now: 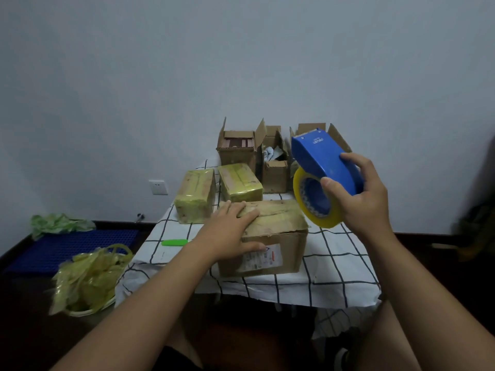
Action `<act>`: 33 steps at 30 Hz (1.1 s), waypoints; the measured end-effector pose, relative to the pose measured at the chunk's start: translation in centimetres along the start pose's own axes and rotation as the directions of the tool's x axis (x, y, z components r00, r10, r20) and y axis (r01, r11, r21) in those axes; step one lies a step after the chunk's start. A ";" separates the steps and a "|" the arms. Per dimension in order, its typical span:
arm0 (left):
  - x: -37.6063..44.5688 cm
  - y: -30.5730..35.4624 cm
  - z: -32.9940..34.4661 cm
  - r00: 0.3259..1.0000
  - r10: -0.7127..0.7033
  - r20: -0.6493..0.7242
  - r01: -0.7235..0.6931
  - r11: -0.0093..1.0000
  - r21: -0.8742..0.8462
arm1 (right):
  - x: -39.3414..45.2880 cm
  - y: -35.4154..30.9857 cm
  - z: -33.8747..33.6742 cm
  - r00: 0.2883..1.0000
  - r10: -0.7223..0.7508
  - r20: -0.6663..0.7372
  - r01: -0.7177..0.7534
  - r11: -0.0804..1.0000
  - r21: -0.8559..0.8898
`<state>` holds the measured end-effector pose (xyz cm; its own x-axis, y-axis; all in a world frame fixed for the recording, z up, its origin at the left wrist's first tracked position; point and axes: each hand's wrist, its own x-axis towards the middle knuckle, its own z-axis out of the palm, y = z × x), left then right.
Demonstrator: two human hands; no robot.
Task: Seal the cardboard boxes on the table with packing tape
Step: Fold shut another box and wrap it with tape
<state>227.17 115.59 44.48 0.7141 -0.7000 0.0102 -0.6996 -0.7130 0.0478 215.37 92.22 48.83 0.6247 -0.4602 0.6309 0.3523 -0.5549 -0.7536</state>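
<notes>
On the small table covered by a white cloth with a black grid (pixel 334 253), a large brown cardboard box with a printed shipping label on its near side (pixel 270 236) stands closest to the person; its flaps are down and its top looks worn and filmed with yellowish tape. The left hand (pixel 233 231) lies flat on that box's top left corner, fingers spread and thumb down the near side beside the label. The right hand (pixel 359 194) is raised above the box's right end, fingers and thumb clamped around a blue plastic tape dispenser loaded with a yellow-tinted roll of packing tape (pixel 321 180).

Just behind the large box lie 2 smaller boxes wrapped all over in yellow tape (pixel 217 190). Behind those stand 3 open brown cardboard boxes with flaps up (pixel 273 156): the left one holds reddish-brown blocks, the middle one crumpled white material, and the right one is mostly hidden by the dispenser. A bright green slim tool (pixel 174 242) lies on the cloth left of the large box. Further left, off the table, a basket (pixel 80 311) holds crumpled yellow tape scraps.
</notes>
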 end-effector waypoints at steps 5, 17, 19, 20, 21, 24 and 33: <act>1.6 1.4 0.4 0.997 0.058 -0.045 -0.060 0.997 -0.038 | 2.1 -1.5 -1.1 0.997 0.025 0.079 -0.029 0.998 0.053; 0.5 0.3 2.1 0.979 -0.080 -0.187 -0.014 0.891 -0.454 | 5.4 0.3 3.5 0.824 0.151 0.545 -0.161 0.987 -0.031; 0.5 0.4 2.1 0.968 -0.144 -0.205 -0.012 0.791 -0.612 | 5.4 0.7 3.7 0.811 0.183 0.556 -0.197 0.980 -0.035; 0.5 0.4 1.8 0.961 -0.183 -0.205 -0.005 0.735 -0.679 | 5.6 0.8 3.7 0.810 0.192 0.554 -0.212 0.977 -0.028; 0.6 0.3 1.5 0.955 -0.227 -0.192 0.011 0.673 -0.739 | 5.7 0.8 3.6 0.807 0.197 0.557 -0.223 0.975 -0.021; 1.1 -0.2 0.2 0.924 -0.367 -0.110 0.076 0.458 -0.886 | 6.3 0.9 3.4 0.771 0.205 0.603 -0.236 0.971 -0.028; 2.2 -1.2 -2.3 0.914 -0.395 0.094 0.130 0.066 -0.989 | 6.4 1.0 4.9 0.768 0.180 0.614 -0.227 0.974 -0.002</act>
<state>229.68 114.98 46.72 0.9263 -0.3622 -0.1034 0.0728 -0.0972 0.9926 223.12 92.11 51.18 0.9713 -0.0277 0.2361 0.2006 -0.4373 -0.8766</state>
